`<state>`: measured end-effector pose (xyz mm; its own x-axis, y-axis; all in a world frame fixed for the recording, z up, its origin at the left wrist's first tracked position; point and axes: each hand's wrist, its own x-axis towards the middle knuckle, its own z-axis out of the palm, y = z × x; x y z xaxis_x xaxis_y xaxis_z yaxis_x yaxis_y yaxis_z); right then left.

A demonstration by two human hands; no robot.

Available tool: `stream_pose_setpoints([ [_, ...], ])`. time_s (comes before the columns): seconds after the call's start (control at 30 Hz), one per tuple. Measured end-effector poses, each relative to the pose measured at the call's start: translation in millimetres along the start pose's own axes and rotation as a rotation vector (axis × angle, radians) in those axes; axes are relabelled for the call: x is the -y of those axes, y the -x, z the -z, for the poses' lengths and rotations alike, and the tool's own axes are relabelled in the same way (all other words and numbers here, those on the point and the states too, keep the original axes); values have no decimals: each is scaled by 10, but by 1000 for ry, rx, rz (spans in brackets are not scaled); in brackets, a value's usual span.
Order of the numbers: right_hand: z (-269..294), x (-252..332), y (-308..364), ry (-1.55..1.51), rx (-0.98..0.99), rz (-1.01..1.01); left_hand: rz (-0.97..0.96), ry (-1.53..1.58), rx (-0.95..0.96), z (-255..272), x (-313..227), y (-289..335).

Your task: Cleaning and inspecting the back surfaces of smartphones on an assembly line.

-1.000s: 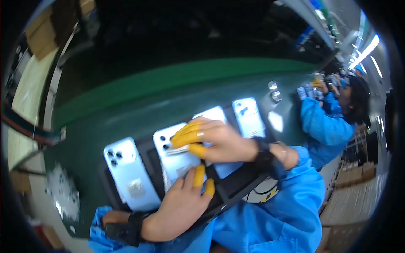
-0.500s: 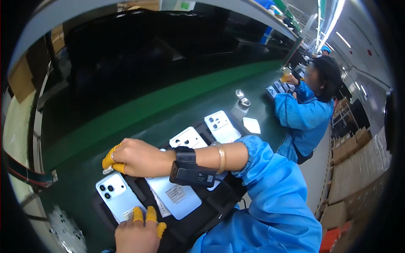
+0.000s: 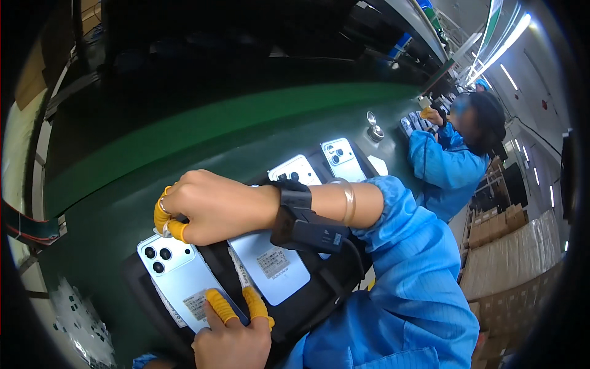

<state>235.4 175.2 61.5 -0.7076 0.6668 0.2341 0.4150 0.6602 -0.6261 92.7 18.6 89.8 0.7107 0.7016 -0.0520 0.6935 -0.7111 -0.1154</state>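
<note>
A light blue phone (image 3: 175, 280) lies back up in a black tray (image 3: 138, 270), its camera block at the far end and a printed label lower down. At its top edge, my right hand (image 3: 200, 206), in yellow finger cots, pinches a small white wipe (image 3: 165, 231). The fingers of my left hand (image 3: 233, 341) are stretched apart, also in yellow cots. One finger rests on the phone's lower back, another beside its right edge. A second light blue phone (image 3: 273, 267) lies under my right forearm, which partly covers it.
Two more phones, a nearer one (image 3: 295, 171) and a farther one (image 3: 342, 161), lie beyond my forearm. Past them are a metal-topped bottle (image 3: 375, 131) and a white pad (image 3: 378, 165). A clear plastic bag (image 3: 83, 323) sits at lower left. A blue-clad co-worker (image 3: 452, 157) is at the right.
The view has shifted, so the phones sit farther right and higher. My left fingers have spread wider over the phone's lower end. My right hand stays at its top edge with the wipe.
</note>
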Motion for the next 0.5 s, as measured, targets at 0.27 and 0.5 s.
stream_pose_setpoints([
  [0.27, -90, -162, -91, 24, -36, 255, 41, 224, 89, -10, 24, 13],
  [0.5, -8, 46, -82, 57, -47, 225, -27, 194, -65, -86, 4, 91],
])
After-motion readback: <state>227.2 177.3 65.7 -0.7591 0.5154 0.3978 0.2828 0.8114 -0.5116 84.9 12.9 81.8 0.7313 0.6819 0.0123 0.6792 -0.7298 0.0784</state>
